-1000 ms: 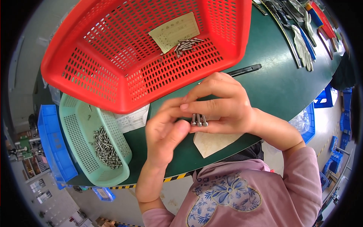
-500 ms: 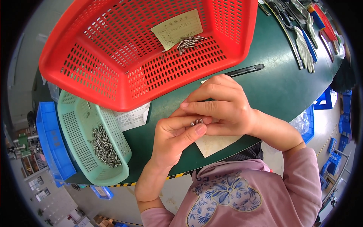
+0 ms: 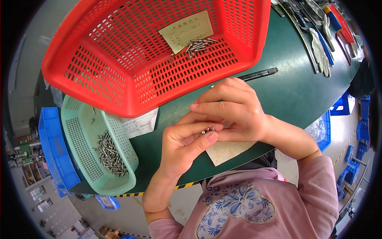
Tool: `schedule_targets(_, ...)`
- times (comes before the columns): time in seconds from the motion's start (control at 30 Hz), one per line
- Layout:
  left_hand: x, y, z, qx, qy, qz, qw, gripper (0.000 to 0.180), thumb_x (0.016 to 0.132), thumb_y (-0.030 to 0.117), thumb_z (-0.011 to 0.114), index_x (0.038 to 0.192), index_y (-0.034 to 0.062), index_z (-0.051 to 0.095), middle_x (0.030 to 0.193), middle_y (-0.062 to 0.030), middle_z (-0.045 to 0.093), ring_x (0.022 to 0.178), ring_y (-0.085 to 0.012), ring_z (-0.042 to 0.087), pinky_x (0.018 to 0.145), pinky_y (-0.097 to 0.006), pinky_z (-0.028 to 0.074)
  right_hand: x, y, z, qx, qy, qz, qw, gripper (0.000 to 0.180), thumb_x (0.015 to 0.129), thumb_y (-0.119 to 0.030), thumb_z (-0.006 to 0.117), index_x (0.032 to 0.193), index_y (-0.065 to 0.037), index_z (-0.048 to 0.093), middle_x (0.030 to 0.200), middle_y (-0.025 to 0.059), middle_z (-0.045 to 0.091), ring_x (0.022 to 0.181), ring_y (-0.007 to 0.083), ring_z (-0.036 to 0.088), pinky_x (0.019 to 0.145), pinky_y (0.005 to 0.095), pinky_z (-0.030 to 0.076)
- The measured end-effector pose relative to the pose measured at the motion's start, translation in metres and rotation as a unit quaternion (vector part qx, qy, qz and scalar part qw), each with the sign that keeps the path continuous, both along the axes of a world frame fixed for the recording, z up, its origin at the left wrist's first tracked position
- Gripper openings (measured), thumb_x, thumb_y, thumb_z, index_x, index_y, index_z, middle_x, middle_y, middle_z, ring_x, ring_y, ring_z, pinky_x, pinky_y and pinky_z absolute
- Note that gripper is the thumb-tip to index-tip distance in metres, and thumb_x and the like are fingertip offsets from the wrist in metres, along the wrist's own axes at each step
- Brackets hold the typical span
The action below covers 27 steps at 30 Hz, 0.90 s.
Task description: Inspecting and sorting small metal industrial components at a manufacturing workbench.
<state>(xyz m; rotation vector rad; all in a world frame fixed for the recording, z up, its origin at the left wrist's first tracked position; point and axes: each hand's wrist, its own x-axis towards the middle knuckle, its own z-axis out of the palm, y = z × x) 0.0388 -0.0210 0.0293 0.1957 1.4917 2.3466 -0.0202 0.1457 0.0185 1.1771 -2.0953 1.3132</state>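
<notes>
My left hand (image 3: pixel 181 145) pinches several small, shiny metal pins (image 3: pixel 207 130) between thumb and index finger. Only their rounded ends show; the rest is hidden by the fingers. My right hand (image 3: pixel 238 111) meets it from the other side, its thumb and fingers closed around the same spot, with its fingertips partly out of sight. Both hands are held together above a pale sheet of paper (image 3: pixel 225 153). To the left, a light green basket (image 3: pixel 73 131) holds a pile of similar metal pins (image 3: pixel 109 155).
A large red perforated basket (image 3: pixel 175 95) with a few metal pins and a yellow card (image 3: pixel 189 30) stands beyond my hands. A black utility knife (image 3: pixel 258 74) lies beside it. Blue bin (image 3: pixel 57 147) at far left; gloves (image 3: pixel 320 51) and tools at far right.
The pin ends between my fingers have shifted and turned slightly. My left thumb has moved a little on them; both hands stay in nearly the same place.
</notes>
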Motion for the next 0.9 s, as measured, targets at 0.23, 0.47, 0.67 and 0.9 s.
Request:
schedule_targets(0.23,-0.005,-0.001,0.009,-0.252,0.258,0.033,0.932,0.020,0.075,-0.003,0.064,0.095,-0.0009,0.067,0.098,-0.0140,0.061,0.087,-0.0211,0.060,0.071,-0.028,0.051,0.000,0.003,-0.003,0.008,-0.010,-0.029,0.999,0.050,0.056,-0.027,0.075,0.099,-0.004,0.065,0.085,0.0057,0.061,0.069,0.0206,0.055,0.060,0.0317,0.041)
schedule_targets(0.47,-0.011,0.005,0.005,-0.389,0.532,0.127,0.741,0.031,0.061,-0.002,0.068,0.092,0.0030,0.068,0.092,-0.0112,0.063,0.078,-0.0237,0.062,0.063,-0.028,0.052,-0.001,0.000,-0.003,-0.002,0.006,-0.055,0.998,0.057,0.044,-0.014,0.072,0.100,-0.007,0.063,0.086,0.0023,0.060,0.069,0.0217,0.054,0.059,0.0329,0.042)
schedule_targets(0.67,-0.012,0.008,0.003,-0.412,0.561,0.155,0.701,0.027,0.065,0.000,0.070,0.092,0.0035,0.068,0.090,-0.0079,0.065,0.076,-0.0203,0.063,0.060,-0.026,0.051,-0.003,0.000,-0.004,-0.001,0.016,-0.064,0.998,0.053,0.046,-0.013,0.071,0.098,-0.008,0.064,0.085,0.0013,0.060,0.069,0.0208,0.054,0.059,0.0327,0.042)
schedule_targets(0.9,-0.010,0.006,0.005,-0.424,0.567,0.157,0.688,0.023,0.066,0.003,0.070,0.090,0.0042,0.068,0.089,-0.0077,0.064,0.076,-0.0203,0.063,0.060,-0.027,0.051,0.000,0.000,0.004,-0.001,0.012,-0.040,0.999,0.049,0.050,-0.011,0.071,0.098,-0.004,0.065,0.084,0.0061,0.061,0.072,0.0231,0.056,0.063,0.0334,0.043)
